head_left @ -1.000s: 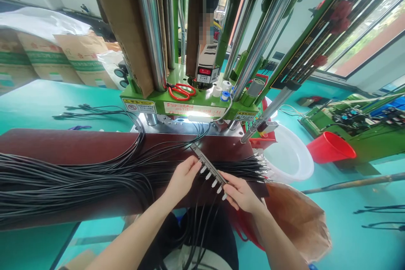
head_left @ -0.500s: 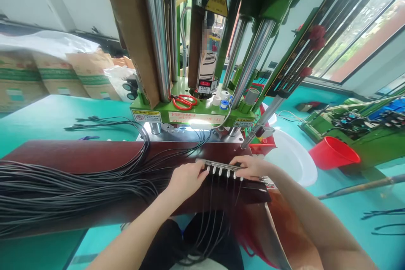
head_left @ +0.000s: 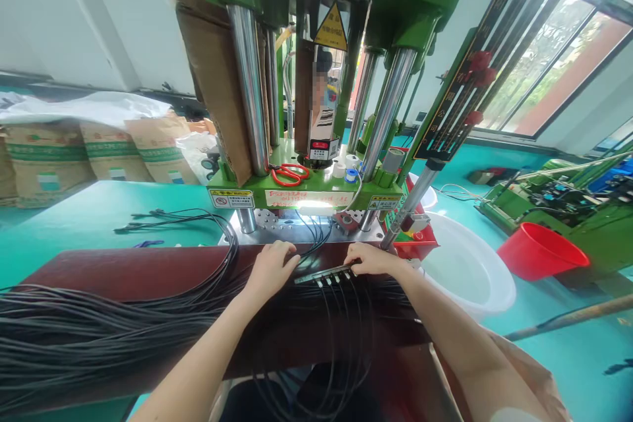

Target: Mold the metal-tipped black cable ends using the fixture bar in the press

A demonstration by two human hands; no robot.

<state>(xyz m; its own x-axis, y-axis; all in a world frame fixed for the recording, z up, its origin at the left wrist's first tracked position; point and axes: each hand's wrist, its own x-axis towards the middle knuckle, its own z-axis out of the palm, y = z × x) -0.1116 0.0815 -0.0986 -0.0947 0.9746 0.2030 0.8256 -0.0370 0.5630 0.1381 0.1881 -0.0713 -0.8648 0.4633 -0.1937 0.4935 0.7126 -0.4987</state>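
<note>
A narrow metal holder bar lies tilted above the dark red board, with several black cables with silver plug ends along its front edge. My right hand grips its right end between thumb and fingers. My left hand is just beyond the bar's left end, thumb and fingers apart, with nothing visible in it. Near its fingertips, black cables run out of the lit opening of the green press. The cables on the bar hang down toward my lap.
A thick bundle of black cables covers the left of the board. Red-handled scissors lie on the press. To the right are a white tub, a red bucket and a slanted metal post. Paper sacks stand at left.
My left hand has let go of the bar and moved left and forward. My right hand still holds the bar, which has swung to a different tilt. The view has shifted slightly.
</note>
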